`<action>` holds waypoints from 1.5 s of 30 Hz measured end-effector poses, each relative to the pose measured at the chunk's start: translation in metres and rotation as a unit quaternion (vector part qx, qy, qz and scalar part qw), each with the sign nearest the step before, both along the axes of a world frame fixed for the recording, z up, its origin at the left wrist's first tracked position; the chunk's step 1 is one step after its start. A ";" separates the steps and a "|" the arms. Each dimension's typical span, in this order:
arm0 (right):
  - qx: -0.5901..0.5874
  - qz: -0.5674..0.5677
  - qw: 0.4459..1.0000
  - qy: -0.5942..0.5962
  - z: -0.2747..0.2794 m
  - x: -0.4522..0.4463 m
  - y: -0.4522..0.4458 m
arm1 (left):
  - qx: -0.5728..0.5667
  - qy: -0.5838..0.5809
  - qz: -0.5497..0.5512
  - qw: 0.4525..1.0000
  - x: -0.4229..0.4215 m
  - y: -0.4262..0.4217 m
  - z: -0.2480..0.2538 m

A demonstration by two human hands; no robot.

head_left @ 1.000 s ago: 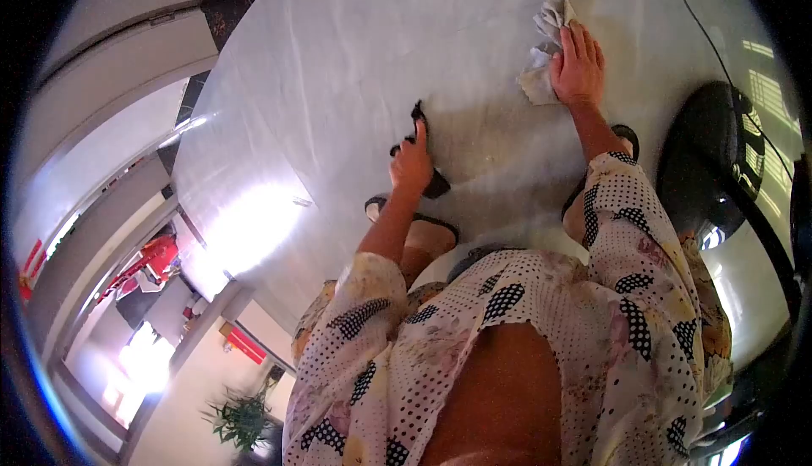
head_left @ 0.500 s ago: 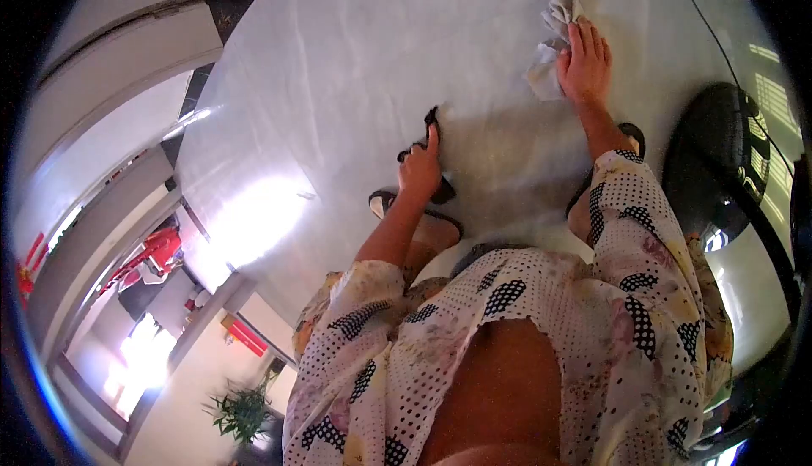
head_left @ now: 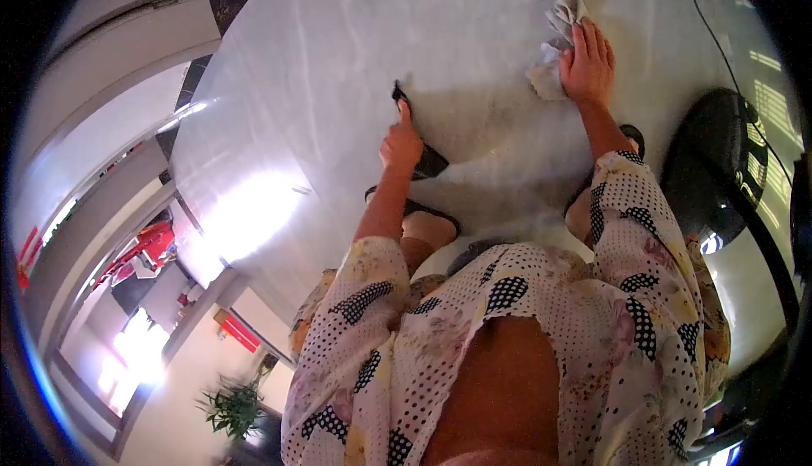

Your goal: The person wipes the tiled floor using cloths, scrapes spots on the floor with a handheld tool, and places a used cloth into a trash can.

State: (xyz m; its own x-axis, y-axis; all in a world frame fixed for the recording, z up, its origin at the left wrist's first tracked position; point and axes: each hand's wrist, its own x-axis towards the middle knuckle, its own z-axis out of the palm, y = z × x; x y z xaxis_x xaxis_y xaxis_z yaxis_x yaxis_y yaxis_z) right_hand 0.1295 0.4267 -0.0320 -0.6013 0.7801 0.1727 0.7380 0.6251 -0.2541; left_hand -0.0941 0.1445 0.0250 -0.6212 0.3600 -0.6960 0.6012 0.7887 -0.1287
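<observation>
My left hand (head_left: pixel 403 143) is closed around a black hand-held tool (head_left: pixel 432 162), its index finger stretched along a narrow dark tip (head_left: pixel 398 91). A broader dark part of the tool shows below the hand, beside my left foot; its exact kind cannot be made out. To the right, my right hand (head_left: pixel 589 70) rests on a crumpled off-white cloth (head_left: pixel 548 79) on the pale, shiny floor. Its fingers lie fairly straight and close together over the cloth's right side, with the cloth bunched beyond and left of them.
My sandalled feet (head_left: pixel 429 225) stand just behind the hands. A round black object (head_left: pixel 706 161), like a fan base, stands at the right, with a thin black cable (head_left: pixel 709 26) running past it. Doorway frames and a potted plant (head_left: pixel 233 407) are at the left.
My left hand has moved left and slightly farther from my body with the black tool. The right hand and cloth have stayed nearly in place.
</observation>
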 end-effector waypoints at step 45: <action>0.034 0.030 0.998 -0.049 0.007 0.004 0.002 | 0.451 0.239 0.489 0.708 -0.212 -0.166 -0.004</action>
State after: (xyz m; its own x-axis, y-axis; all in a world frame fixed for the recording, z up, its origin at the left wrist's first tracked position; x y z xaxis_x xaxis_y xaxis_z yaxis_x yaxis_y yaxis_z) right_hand 0.1332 0.4290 -0.0255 -0.6627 0.7310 0.1626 0.7182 0.6819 -0.1385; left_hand -0.3064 -0.0220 0.0209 -0.9672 -0.2399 -0.0833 -0.2300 0.6883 0.6880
